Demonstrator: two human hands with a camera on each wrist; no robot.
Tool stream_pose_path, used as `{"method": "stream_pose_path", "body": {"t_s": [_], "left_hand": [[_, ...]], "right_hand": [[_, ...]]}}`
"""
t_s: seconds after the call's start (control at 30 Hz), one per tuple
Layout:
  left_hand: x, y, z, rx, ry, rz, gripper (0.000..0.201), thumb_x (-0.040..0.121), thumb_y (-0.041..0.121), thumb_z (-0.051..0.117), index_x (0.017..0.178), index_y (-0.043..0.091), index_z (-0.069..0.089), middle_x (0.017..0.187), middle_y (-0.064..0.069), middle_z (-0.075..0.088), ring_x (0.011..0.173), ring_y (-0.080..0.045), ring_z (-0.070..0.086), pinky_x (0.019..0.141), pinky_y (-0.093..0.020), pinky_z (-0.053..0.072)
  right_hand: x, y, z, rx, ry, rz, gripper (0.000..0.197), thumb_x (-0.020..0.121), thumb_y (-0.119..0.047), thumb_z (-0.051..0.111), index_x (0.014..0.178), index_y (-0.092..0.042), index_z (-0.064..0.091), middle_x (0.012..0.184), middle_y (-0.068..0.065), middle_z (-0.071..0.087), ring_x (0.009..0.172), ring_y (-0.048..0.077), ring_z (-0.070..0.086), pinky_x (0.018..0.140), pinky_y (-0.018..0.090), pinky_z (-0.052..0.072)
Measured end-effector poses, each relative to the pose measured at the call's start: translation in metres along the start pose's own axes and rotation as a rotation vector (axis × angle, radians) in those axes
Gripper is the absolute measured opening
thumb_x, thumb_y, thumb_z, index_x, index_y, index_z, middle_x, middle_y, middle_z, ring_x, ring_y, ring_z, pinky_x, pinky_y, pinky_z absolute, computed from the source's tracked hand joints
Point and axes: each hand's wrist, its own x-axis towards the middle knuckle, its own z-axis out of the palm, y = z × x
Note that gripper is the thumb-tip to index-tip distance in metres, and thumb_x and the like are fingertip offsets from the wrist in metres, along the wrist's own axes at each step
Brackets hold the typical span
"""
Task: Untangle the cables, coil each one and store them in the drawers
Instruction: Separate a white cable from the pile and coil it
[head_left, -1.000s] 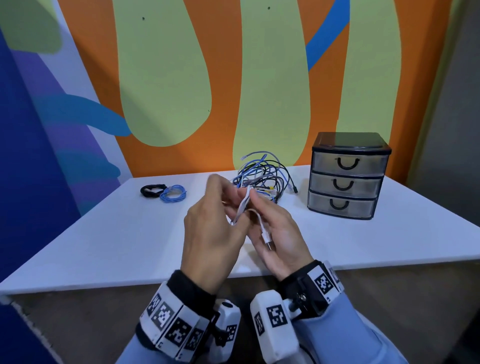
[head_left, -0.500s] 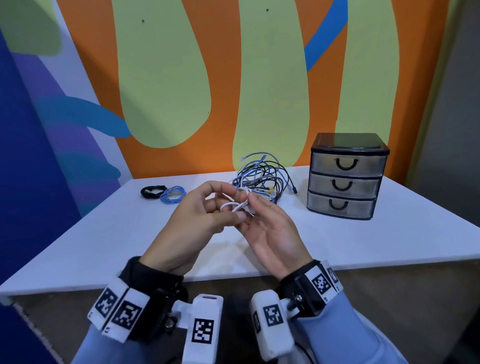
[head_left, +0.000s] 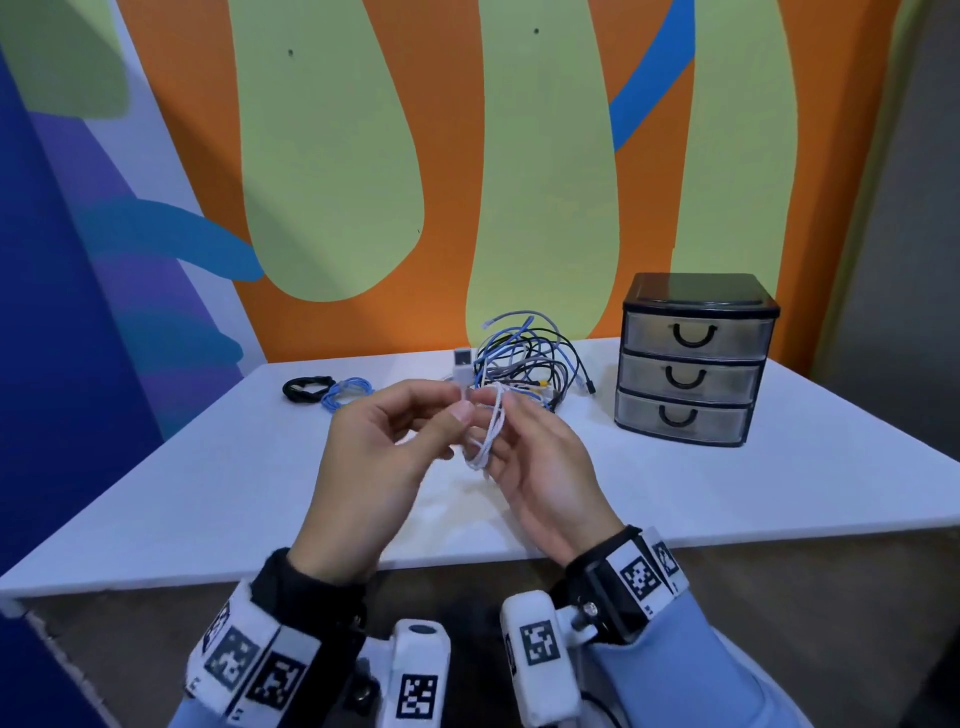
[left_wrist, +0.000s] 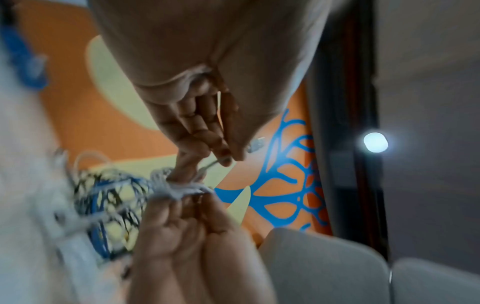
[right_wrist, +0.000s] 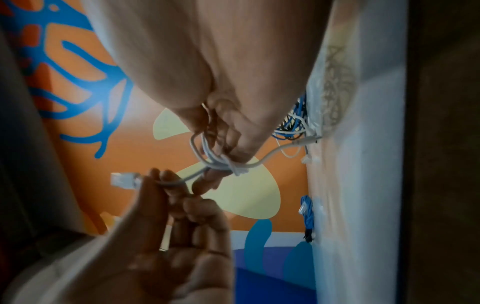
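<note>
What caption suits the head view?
Both hands, left hand and right hand, wind a white cable beside closed drawers.

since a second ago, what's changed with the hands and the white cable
The white cable has gone from a loose strand with a dangling plug to a small coil held in the right hand. The left hand has dropped from upright to level and now pinches the cable's end beside the coil, wrapping it. The tangle, the two coiled cables and the shut drawers have not moved.
</note>
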Motion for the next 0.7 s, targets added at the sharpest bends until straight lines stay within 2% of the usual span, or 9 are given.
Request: {"method": "stream_pose_path", "body": {"t_s": [0.07, 0.13, 0.2, 0.3, 0.33, 0.4, 0.47, 0.57, 0.7], "left_hand": [[0.000, 0.006, 0.002, 0.187, -0.065, 0.119, 0.010, 0.093, 0.003, 0.076, 0.093, 0.013, 0.078, 0.079, -0.002, 0.077, 0.065, -0.006, 0.067, 0.066, -0.016, 0.049], [0.003, 0.008, 0.002, 0.328, -0.062, 0.187, 0.011, 0.094, 0.009, 0.077, 0.091, 0.019, 0.078, 0.077, 0.003, 0.075, 0.062, -0.006, 0.065, 0.065, -0.017, 0.045], [0.009, 0.004, 0.000, 0.445, 0.012, 0.221, 0.009, 0.093, 0.018, 0.080, 0.087, 0.024, 0.077, 0.079, 0.012, 0.074, 0.065, -0.006, 0.057, 0.069, -0.023, 0.042], [0.018, -0.005, 0.001, 0.369, 0.078, 0.135, 0.012, 0.091, 0.025, 0.083, 0.083, 0.023, 0.074, 0.079, 0.011, 0.073, 0.068, -0.012, 0.054, 0.073, -0.037, 0.050], [0.019, -0.007, 0.001, 0.320, 0.093, 0.104, 0.013, 0.089, 0.026, 0.085, 0.087, 0.023, 0.072, 0.083, 0.009, 0.073, 0.071, -0.014, 0.058, 0.075, -0.039, 0.052], [0.018, -0.009, 0.003, 0.297, 0.134, 0.104, 0.027, 0.086, 0.030, 0.088, 0.104, 0.028, 0.067, 0.095, 0.007, 0.070, 0.078, -0.010, 0.063, 0.075, -0.032, 0.053], [0.017, -0.010, 0.002, 0.469, 0.142, 0.237, 0.035, 0.088, 0.031, 0.086, 0.117, 0.035, 0.066, 0.108, 0.007, 0.062, 0.087, -0.009, 0.065, 0.073, -0.029, 0.054], [0.016, -0.013, 0.000, 0.676, 0.033, 0.424, 0.018, 0.097, 0.030, 0.075, 0.115, 0.029, 0.079, 0.115, 0.010, 0.062, 0.097, -0.010, 0.065, 0.072, -0.031, 0.055], [0.012, -0.013, -0.004, 0.672, -0.087, 0.383, 0.033, 0.102, 0.051, 0.063, 0.118, 0.028, 0.080, 0.117, 0.016, 0.067, 0.110, -0.007, 0.065, 0.075, -0.022, 0.055]], "right_hand": [[0.000, 0.004, 0.003, -0.150, -0.038, -0.021, 0.028, 0.110, -0.016, 0.045, 0.115, 0.001, 0.068, 0.088, 0.011, 0.070, 0.067, 0.015, 0.061, 0.074, 0.031, 0.048], [-0.002, 0.008, 0.005, -0.244, -0.091, -0.045, 0.031, 0.110, -0.018, 0.045, 0.113, 0.001, 0.069, 0.072, 0.006, 0.061, 0.057, 0.011, 0.046, 0.069, 0.030, 0.041], [-0.004, 0.008, 0.006, -0.272, -0.112, -0.053, 0.036, 0.111, -0.026, 0.043, 0.105, -0.002, 0.068, 0.063, 0.004, 0.050, 0.054, 0.012, 0.036, 0.066, 0.029, 0.036], [-0.005, 0.005, 0.005, -0.276, -0.110, -0.033, 0.043, 0.111, -0.037, 0.038, 0.079, -0.012, 0.050, 0.063, 0.004, 0.039, 0.055, 0.014, 0.030, 0.061, 0.032, 0.024], [-0.005, 0.004, 0.005, -0.294, -0.101, -0.032, 0.043, 0.111, -0.037, 0.037, 0.075, -0.015, 0.043, 0.063, 0.003, 0.034, 0.056, 0.014, 0.028, 0.061, 0.033, 0.020], [-0.005, 0.005, 0.003, -0.317, -0.062, -0.031, 0.043, 0.112, -0.037, 0.039, 0.072, -0.019, 0.037, 0.065, 0.000, 0.025, 0.057, 0.013, 0.020, 0.056, 0.028, 0.017], [-0.006, 0.003, 0.002, -0.301, -0.029, -0.028, 0.044, 0.111, -0.036, 0.041, 0.071, -0.021, 0.035, 0.066, -0.003, 0.021, 0.057, 0.012, 0.014, 0.051, 0.024, 0.013], [-0.006, -0.003, 0.001, -0.241, -0.001, -0.054, 0.043, 0.111, -0.035, 0.043, 0.072, -0.020, 0.032, 0.061, -0.006, 0.020, 0.053, 0.010, 0.011, 0.049, 0.026, 0.009], [-0.006, -0.004, 0.000, -0.274, 0.041, -0.079, 0.045, 0.110, -0.035, 0.047, 0.069, -0.019, 0.040, 0.058, -0.007, 0.026, 0.049, 0.010, 0.015, 0.047, 0.024, 0.012]]}}
